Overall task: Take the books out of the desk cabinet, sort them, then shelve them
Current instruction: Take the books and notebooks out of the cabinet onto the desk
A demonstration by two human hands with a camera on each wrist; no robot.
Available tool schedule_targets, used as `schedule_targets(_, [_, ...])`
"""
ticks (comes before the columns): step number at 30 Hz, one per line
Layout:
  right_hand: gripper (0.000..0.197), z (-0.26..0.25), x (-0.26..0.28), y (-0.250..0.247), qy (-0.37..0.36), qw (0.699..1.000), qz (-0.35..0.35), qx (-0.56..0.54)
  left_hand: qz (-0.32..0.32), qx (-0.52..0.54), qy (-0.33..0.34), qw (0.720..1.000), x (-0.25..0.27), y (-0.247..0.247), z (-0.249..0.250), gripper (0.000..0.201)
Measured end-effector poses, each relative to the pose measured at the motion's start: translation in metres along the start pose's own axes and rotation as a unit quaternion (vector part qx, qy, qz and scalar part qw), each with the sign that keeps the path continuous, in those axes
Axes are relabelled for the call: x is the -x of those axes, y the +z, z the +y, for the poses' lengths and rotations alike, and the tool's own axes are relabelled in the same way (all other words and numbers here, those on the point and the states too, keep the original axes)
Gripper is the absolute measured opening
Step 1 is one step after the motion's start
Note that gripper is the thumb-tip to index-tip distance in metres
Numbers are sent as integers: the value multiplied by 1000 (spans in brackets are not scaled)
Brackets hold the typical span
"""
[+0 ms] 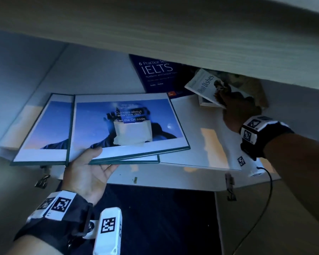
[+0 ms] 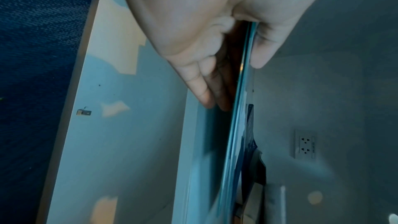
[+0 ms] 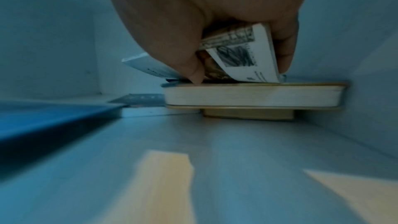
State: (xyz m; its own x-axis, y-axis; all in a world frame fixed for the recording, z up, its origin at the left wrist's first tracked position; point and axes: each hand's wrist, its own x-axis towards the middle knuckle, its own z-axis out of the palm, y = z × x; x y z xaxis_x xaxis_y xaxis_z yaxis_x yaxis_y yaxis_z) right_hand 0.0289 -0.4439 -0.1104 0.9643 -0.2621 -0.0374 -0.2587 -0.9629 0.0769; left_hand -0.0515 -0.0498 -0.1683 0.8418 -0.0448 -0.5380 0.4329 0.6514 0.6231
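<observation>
Reaching into the desk cabinet (image 1: 92, 70), left hand (image 1: 87, 173) pinched the flat green-edged books (image 1: 129, 126) at their near edge, right hand (image 1: 234, 109) gripped a small cookbook (image 1: 203, 83) tilted off the rear stack (image 3: 254, 95), likely both for withdrawal.

Left hand (image 1: 88, 173) gripping two green-edged albums (image 1: 118, 126) at cabinet floor (image 1: 201, 144); right hand (image 1: 236, 111) pinching tilted cookbook (image 1: 204, 85) beside IELTS book (image 1: 155, 74).

Inside the cabinet (image 1: 103, 70): landscape books (image 1: 129, 126) overlap at near left, IELTS book (image 1: 155, 74) behind them; at far right, a small book (image 1: 201, 83) tilts atop a thick book (image 3: 254, 94).
</observation>
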Motion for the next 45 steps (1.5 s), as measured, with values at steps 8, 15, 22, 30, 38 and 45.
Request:
schedule_targets(8, [66, -148, 101, -26, -226, 966, -76, -99, -43, -25, 9, 999, 18, 2, -8, 19])
schedule_targets(15, [82, -160, 92, -28, -276, 924, -157, -213, -22, -17, 31, 999, 10, -9, -14, 29])
schedule_targets(22, [112, -28, -33, 5, 12, 998, -54, 15, 33, -52, 18, 998, -5, -18, -17, 11])
schedule_targets(30, [108, -28, -50, 20, -20, 988, -12, 152, 47, -87, 5, 995, -8, -24, -14, 16])
schedule_targets(38, [71, -94, 42, -31, -117, 989, 87, 33, 28, -32, -10, 999, 15, -24, -13, 41])
schedule_targets(45, [81, -208, 183, -24, -287, 956, 2, -64, -16, -4, -37, 999, 47, -15, 0, 85])
